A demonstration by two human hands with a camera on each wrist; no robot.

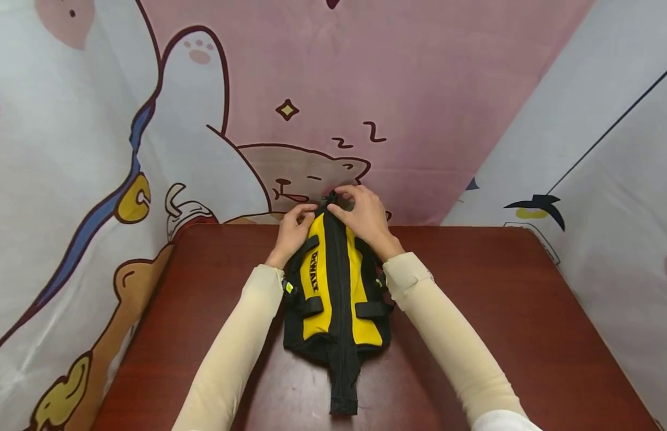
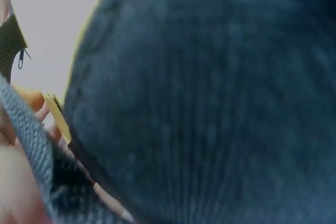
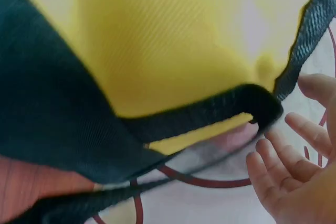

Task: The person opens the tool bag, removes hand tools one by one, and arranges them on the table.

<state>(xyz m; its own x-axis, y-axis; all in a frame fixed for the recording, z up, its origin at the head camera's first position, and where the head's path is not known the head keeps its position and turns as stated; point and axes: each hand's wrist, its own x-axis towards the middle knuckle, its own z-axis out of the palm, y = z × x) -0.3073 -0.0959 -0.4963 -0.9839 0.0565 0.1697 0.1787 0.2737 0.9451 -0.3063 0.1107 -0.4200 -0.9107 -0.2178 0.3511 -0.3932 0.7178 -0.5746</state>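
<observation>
A yellow-and-black fabric tool bag [image 1: 323, 281] lettered DEWALT lies lengthwise, a black zipper band along its top. At its far end, my left hand [image 1: 291, 234] pinches the bag's edge between thumb and index finger. Its fingers show partly behind a yellow flap [image 2: 60, 121] in the left wrist view. My right hand [image 1: 366, 216] is across from it, thumb and index finger spread beside the black end tab [image 1: 332, 197]. The right wrist view shows those fingers loosely extended near a black strap [image 3: 205, 106]. A small zipper pull [image 2: 21, 60] hangs free in the left wrist view.
The bag rests on a reddish-brown table [image 1: 473, 311], its far end near a pink printed cloth [image 1: 420, 90] hung behind. White printed cloth [image 1: 608, 197] hangs at both sides. The band's near tail [image 1: 344, 383] extends toward me.
</observation>
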